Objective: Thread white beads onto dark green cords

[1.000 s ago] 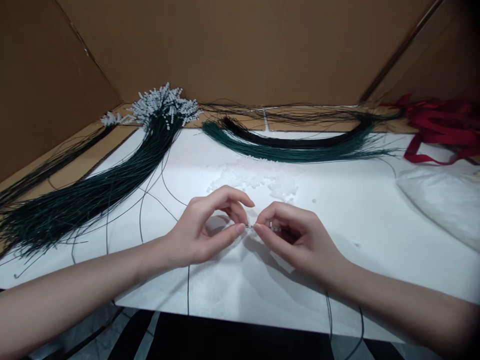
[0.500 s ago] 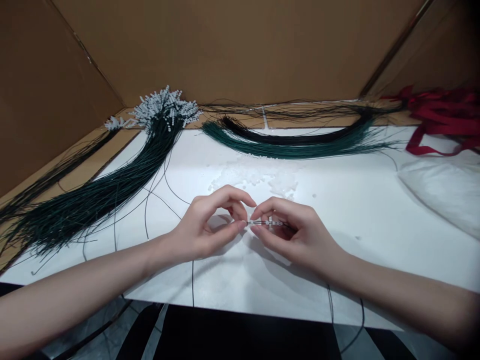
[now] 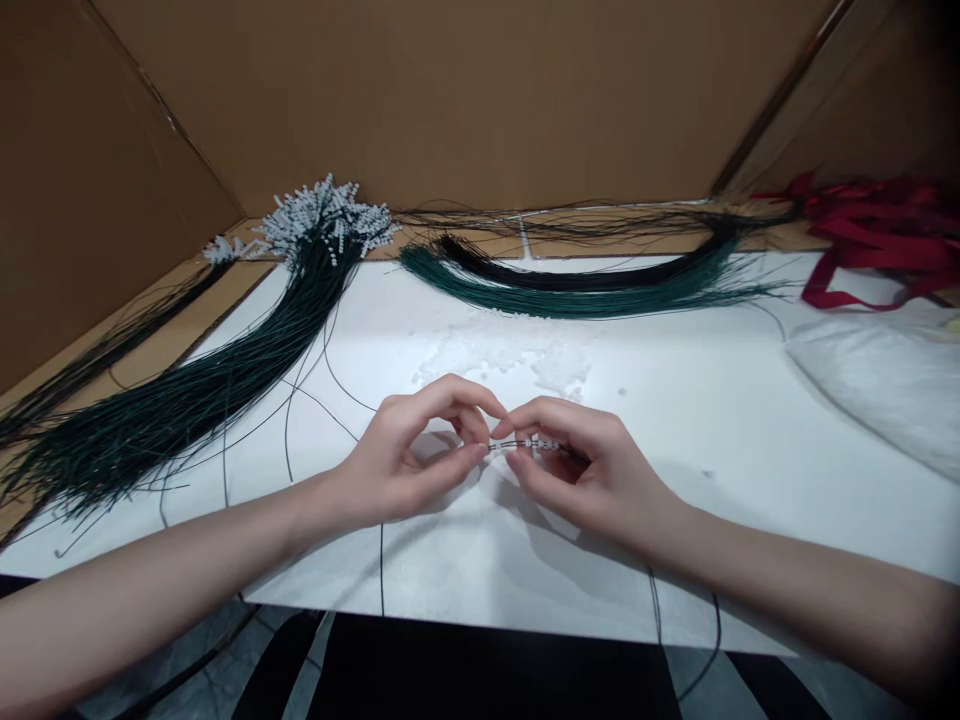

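Observation:
Above the white board, my left hand (image 3: 409,450) pinches the end of thin dark wires (image 3: 511,444) between thumb and fingers. Several small white beads sit along these wires. My right hand (image 3: 600,455) is closed round the beaded stretch, its thumb and index fingertip close to the left fingertips. Part of the beads and wires is hidden inside the right hand; dark wire tails hang below that forearm. Just beyond the hands, loose white beads (image 3: 510,350) lie scattered on the board.
At left lies a thick bundle of dark green wires (image 3: 247,370) with white beaded tips (image 3: 322,220). Curved black and green wires (image 3: 570,298) lie at the back. Red ribbon (image 3: 870,250) and a clear plastic bag (image 3: 877,370) are at right. Cardboard walls (image 3: 480,100) stand behind.
The right thumb and index finger have opened slightly apart around the wires, showing a little more of them. Both hands stay in nearly the same place; the whole view has shifted slightly.

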Available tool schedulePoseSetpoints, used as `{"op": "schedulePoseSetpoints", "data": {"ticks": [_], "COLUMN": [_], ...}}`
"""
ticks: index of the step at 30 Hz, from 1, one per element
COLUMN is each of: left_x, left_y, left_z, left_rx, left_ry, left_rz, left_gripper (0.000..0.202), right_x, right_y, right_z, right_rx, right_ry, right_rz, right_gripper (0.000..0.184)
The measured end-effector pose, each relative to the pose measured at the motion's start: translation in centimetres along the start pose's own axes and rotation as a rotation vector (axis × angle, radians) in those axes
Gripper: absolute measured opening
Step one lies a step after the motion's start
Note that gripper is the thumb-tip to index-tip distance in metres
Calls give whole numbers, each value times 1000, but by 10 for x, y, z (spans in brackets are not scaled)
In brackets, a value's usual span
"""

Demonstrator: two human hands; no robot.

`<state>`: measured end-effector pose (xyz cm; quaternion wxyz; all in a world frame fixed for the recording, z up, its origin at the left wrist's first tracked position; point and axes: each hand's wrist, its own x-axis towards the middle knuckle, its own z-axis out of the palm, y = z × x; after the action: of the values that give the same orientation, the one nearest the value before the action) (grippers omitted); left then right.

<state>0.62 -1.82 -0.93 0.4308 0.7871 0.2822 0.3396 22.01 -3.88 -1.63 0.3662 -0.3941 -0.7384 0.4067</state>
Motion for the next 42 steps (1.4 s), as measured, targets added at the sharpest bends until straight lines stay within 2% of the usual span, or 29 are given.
{"op": "schedulePoseSetpoints", "data": {"ticks": [13,20,26,32,42], "left_x": [-1,-1,-1,1,-1], "left_y": [0,-1,1,0,1], "left_z": [0,-1,-1,-1,3], "left_rx": [2,18,5,-19,-26], "left_ry": [-13,8,-3,-30,8], "left_rz": [-6,17,10,12,6], "left_gripper": [29,26,25,25,20], "right_x": [2,1,0,2,3], "right_y": [-2,-2,0,1,-3], "right_z": [-1,-1,0,-1,0], "right_rx": [-29,-45,-55,-76,-37], "right_ry": [-1,22,15,11,6], "right_rz": [5,-16,-56,-60,-54], "right_gripper": [2,14,6,8,4]}}
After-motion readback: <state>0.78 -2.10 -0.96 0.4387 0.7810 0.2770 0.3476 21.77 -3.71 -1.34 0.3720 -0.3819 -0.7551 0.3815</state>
